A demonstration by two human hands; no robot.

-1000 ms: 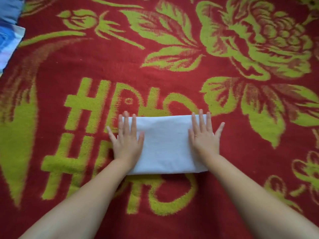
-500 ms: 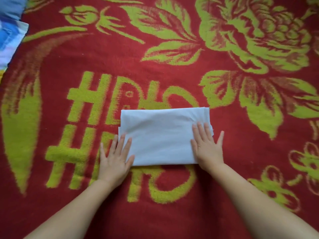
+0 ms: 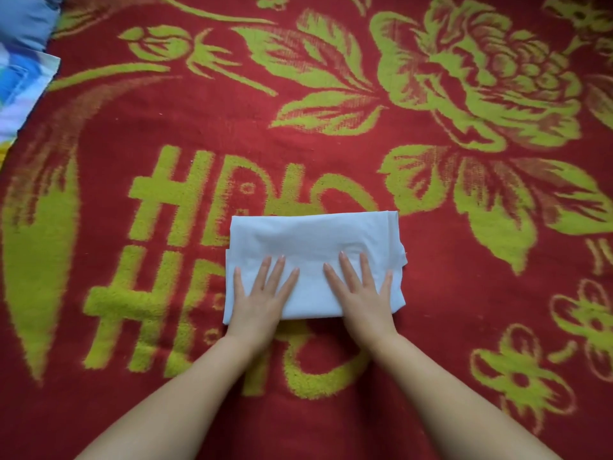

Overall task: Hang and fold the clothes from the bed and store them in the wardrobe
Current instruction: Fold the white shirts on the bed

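Two hands lie flat on a folded white cloth (image 3: 315,247) in the middle of the view. The left hand (image 3: 262,300) rests palm down on the cloth's near left part, fingers straight and spread, gripping nothing. The right hand (image 3: 363,298) rests the same way on the near right part, fingers straight and slightly fanned, thumb pointing toward the left hand, also gripping nothing. Both wrists cross the cloth's near edge, and the bare forearms run back to the bottom corners of the view.

The cloth is a neat rectangle, wider than deep, with layered edges showing along its right side. It sits on a red blanket (image 3: 199,121) patterned with yellow-green flowers, leaves and large letters, partly covering the letters. At the far left edge lies some blue fabric (image 3: 23,18), and just below it a blue-and-white piece (image 3: 20,91), both well apart from the cloth.
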